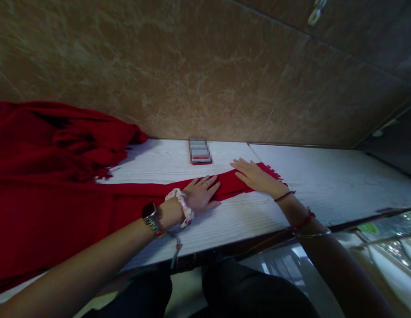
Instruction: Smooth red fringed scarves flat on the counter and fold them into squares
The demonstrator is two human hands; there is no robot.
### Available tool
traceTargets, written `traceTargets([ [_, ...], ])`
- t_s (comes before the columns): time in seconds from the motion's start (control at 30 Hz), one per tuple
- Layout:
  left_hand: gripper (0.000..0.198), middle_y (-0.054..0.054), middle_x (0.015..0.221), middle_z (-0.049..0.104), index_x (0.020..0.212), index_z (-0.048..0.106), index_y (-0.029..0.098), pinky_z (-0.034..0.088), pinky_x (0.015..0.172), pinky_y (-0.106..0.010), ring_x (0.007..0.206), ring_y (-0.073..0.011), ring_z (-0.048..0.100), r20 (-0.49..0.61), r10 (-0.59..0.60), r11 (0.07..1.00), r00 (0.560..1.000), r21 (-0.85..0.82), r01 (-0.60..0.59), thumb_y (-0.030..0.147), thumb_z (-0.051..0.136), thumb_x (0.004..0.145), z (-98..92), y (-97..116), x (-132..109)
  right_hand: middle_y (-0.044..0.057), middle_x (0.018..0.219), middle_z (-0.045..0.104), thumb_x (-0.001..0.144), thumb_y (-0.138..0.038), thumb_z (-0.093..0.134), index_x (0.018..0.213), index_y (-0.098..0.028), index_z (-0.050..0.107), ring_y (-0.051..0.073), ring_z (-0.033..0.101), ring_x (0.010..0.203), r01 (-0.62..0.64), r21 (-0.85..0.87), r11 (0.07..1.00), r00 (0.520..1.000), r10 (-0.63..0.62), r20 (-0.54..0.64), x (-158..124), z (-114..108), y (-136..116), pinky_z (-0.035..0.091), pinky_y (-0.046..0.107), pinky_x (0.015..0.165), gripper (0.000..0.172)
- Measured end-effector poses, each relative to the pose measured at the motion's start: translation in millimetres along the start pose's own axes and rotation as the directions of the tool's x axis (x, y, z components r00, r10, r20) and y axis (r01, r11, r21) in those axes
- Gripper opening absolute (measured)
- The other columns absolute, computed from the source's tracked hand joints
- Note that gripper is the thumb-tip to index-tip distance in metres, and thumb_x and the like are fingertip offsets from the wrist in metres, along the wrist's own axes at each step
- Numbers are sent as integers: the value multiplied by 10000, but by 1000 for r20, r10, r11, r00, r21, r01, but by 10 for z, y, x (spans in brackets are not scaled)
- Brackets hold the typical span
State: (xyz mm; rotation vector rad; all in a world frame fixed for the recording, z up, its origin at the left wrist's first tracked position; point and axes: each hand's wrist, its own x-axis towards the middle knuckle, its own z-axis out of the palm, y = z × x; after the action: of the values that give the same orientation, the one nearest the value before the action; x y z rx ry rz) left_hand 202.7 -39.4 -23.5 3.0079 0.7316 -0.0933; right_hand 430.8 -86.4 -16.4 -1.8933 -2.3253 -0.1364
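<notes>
A red fringed scarf lies on the white wood-grain surface, narrowed to a folded strip toward the right and spread wide at the left. My left hand rests flat on the strip, its fingers apart and pointing right. Near the fringed right end, my right hand lies flat on the cloth with fingers stretched out to the left. Neither hand grips the fabric. At the far left, more of the red cloth is heaped in loose folds against the wall.
A small box or card-like item, blurred out, sits by the wall behind the scarf. The brown marbled wall rises along the back edge of the white counter. Below the front edge at right is a glass case.
</notes>
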Motion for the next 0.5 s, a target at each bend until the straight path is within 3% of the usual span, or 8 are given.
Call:
traceTargets([
  [0.27,561,-80,1436,211,1362,273,194,203,1032,-421,1304,-249,199,0,12,1000,1000,19,-12,475,333,880,48,-356,-391,45,1358,411,887,-318,257,1282,-234,421,223,321,1262,-81,-42,996,996,80,-32,-116,234,0,272,466,1005,436],
  [0.5,527,-57,1438,215,1351,304,233,197,1024,-411,1302,-256,192,26,-35,996,999,88,32,469,317,880,38,-682,-771,64,1334,442,882,-337,257,1273,-203,432,240,360,1237,-142,-63,988,988,137,-69,-229,255,238,314,475,975,449],
])
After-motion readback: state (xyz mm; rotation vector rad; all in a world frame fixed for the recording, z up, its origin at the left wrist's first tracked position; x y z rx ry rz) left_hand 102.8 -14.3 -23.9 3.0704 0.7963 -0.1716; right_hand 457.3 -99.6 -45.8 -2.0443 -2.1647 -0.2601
